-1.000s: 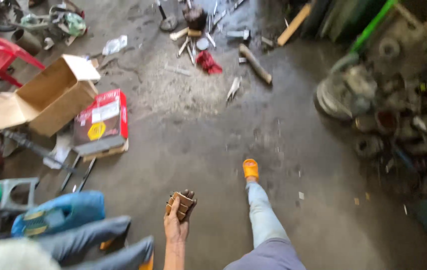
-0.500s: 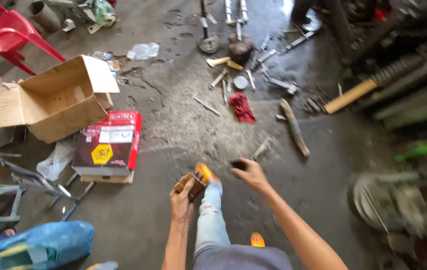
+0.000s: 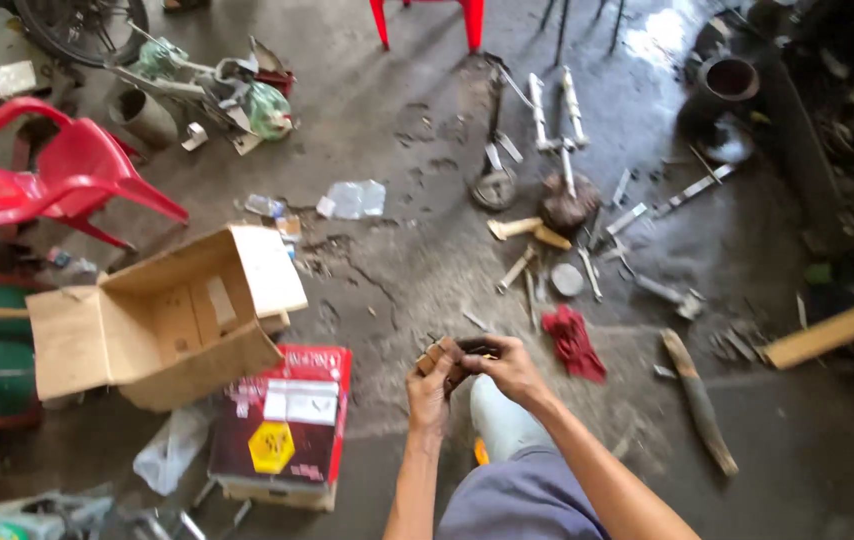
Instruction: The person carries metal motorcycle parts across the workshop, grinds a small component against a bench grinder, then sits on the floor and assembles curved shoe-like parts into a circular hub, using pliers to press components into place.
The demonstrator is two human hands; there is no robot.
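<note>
Above the raised knee, the left hand [image 3: 429,392] gripped a small brown metal part [image 3: 444,358], and the right hand [image 3: 507,367] closed its fingers on the same part from the other side. Just beyond lay a red rag [image 3: 574,341]; leftward sat a red box [image 3: 285,423] and an open cardboard carton [image 3: 169,318].

Both bare forearms reaching forward from the lower edge, left hand [image 3: 430,385] raised with fingers curled closed, right hand [image 3: 509,367] meeting it from the right, fingers bent, hands touching above a raised knee
</note>
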